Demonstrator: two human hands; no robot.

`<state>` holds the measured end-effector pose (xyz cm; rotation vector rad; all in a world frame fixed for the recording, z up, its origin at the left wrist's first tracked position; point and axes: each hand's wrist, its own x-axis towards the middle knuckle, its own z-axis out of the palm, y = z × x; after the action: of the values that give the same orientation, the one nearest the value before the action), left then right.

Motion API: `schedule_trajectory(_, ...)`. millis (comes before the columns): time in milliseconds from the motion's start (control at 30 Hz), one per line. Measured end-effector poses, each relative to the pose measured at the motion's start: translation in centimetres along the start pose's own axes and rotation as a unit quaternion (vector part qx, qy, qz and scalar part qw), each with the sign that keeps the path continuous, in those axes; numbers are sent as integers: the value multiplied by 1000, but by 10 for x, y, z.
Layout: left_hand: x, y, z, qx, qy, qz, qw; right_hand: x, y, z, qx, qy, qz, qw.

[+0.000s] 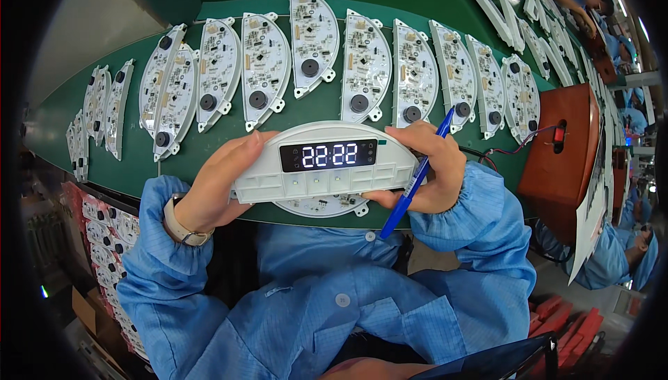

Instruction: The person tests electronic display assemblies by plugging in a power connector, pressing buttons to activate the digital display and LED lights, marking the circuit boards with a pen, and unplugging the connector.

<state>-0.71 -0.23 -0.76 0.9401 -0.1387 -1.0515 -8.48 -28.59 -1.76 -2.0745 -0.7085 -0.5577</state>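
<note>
Between my hands a white half-round display panel is held up, its black screen lit with white digits. My left hand grips its left end, thumb at the upper edge. The right end is in my right hand, closed with thumb and fingers at top and bottom. A blue pen also lies in my right hand, slanting across the palm. Below the panel, partly hidden by it, a half-round circuit board rests at the table's near edge.
Several half-round circuit boards in white frames stand in a row across the green table. On the right sits a brown box with a red switch and wires. More boards lie at lower left. Other people in blue work at the far right.
</note>
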Motion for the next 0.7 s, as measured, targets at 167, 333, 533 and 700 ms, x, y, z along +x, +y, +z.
schedule_trajectory(167, 0, 0, 1, 12, 3, 0, 1000, -1, 0, 2, 2, 3, 3, 1000)
schedule_trajectory(333, 0, 0, 0, 10, 8, 2, 1000, -3, 0, 0, -2, -11, 12, 1000)
schedule_trajectory(533, 1, -1, 0, 5, 10, 5, 1000, -3, 0, 0, -4, -18, 10, 1000)
schedule_trajectory(700, 0, 0, 0, 12, 2, 10, 1000, -4, 0, 0, -4, -23, 13, 1000)
